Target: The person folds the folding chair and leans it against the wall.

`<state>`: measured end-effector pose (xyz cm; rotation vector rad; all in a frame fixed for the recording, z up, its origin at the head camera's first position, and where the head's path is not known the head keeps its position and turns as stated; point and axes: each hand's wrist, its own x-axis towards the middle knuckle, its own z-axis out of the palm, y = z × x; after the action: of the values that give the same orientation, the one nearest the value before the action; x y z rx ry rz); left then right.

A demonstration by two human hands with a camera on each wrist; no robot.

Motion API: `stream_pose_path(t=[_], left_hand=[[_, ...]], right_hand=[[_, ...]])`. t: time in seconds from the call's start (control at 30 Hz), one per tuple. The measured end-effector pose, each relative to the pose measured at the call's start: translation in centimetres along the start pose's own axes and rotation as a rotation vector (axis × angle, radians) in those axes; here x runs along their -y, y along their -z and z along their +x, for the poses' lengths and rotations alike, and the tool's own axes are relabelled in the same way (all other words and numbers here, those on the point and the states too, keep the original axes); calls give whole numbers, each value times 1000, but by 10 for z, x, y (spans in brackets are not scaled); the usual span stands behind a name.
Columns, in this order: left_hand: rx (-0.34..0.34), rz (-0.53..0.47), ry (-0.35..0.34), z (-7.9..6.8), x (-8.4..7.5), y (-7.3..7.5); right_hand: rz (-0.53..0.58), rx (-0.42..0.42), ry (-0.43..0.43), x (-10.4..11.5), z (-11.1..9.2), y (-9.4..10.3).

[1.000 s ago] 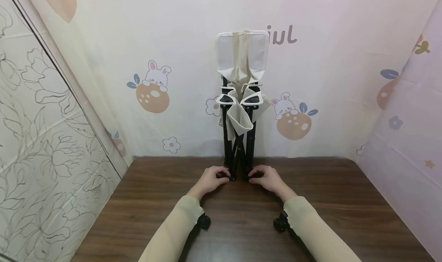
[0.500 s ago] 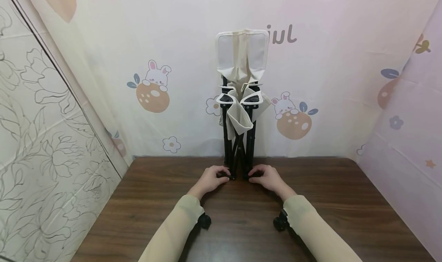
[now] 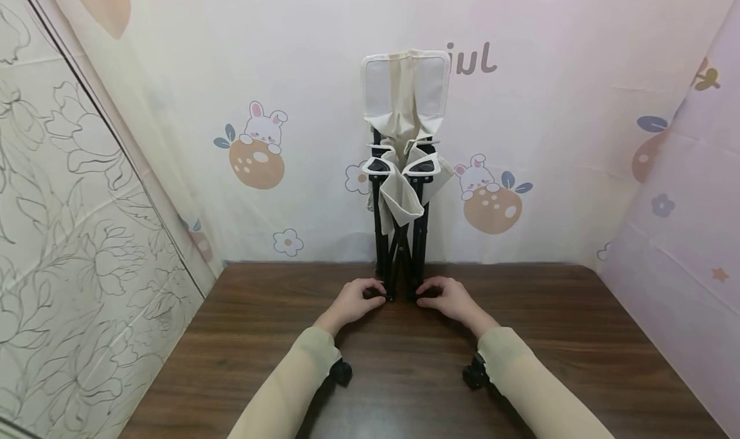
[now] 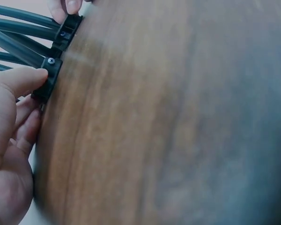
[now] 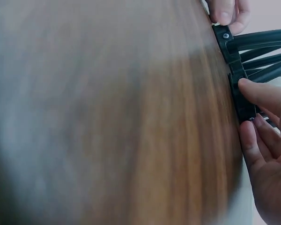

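Observation:
A folded camping chair (image 3: 401,195) stands upright at the far side of the table, with bunched cream fabric above and black legs crossing below. My left hand (image 3: 356,297) pinches its left front foot at tabletop level. On the other side, my right hand (image 3: 448,297) pinches the right front foot. In the left wrist view the thumb lies on the black plastic foot (image 4: 50,80), fingers curled beneath it. The right wrist view shows the same hold on the other foot (image 5: 242,99), with thumb and fingers on opposite sides. The two feet sit close together.
The brown wooden table (image 3: 405,375) reaches back to a wall covered by a printed curtain (image 3: 324,105), close behind the chair. A flower-patterned panel (image 3: 75,233) borders the left side. Each wrist carries a small black camera, such as the left wrist camera (image 3: 342,373).
My right forearm and its wrist camera have shifted slightly to the right. Both hands keep hold of the feet, and the chair stands where it was.

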<state>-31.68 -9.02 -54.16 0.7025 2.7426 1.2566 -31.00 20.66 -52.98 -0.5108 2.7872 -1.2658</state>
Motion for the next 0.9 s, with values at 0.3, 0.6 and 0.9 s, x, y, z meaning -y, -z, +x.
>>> stream_pose_path(t=[0.3, 0.6, 0.9], left_hand=[[30, 46, -67, -13, -7, 17], [1, 163, -143, -41, -6, 44], [-17, 296, -194, -78, -8, 73]], right_hand=[[-52, 44, 35, 6, -7, 13], [-139, 31, 195, 6, -30, 34], [-321, -16, 284, 13, -66, 71]])
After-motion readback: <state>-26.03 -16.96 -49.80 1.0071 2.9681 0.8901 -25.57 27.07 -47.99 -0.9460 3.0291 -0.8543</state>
